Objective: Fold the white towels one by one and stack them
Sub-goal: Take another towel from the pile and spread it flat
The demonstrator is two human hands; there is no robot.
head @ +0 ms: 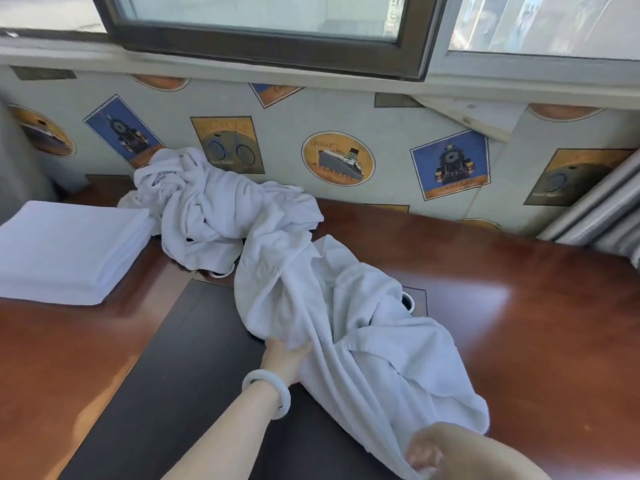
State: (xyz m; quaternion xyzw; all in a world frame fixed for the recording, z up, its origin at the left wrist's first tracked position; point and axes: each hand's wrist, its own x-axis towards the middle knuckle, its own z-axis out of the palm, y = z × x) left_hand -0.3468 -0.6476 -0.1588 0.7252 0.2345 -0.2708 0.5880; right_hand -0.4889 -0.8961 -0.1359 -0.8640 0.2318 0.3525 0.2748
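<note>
My left hand (284,357) has its fingers buried in a fold of the white towel (349,320), thumb lying over the cloth, gripping it. My right hand (431,452), nearer to me and blurred, has its fingers curled round the towel's near end. The towel runs rumpled between the two hands and on beyond my left fingers. There its far end meets the heap of loose towels (207,202). A pale bangle (266,393) sits on my left wrist. Under both hands lies the dark panel (194,358) set into the reddish wooden desk (519,323). Far left of my left fingers, just beside the heap, rests the folded stack (65,251), its edges squared. Past the heap stands a wall (391,116) with travel pictures, and above it a window (263,15).
</note>
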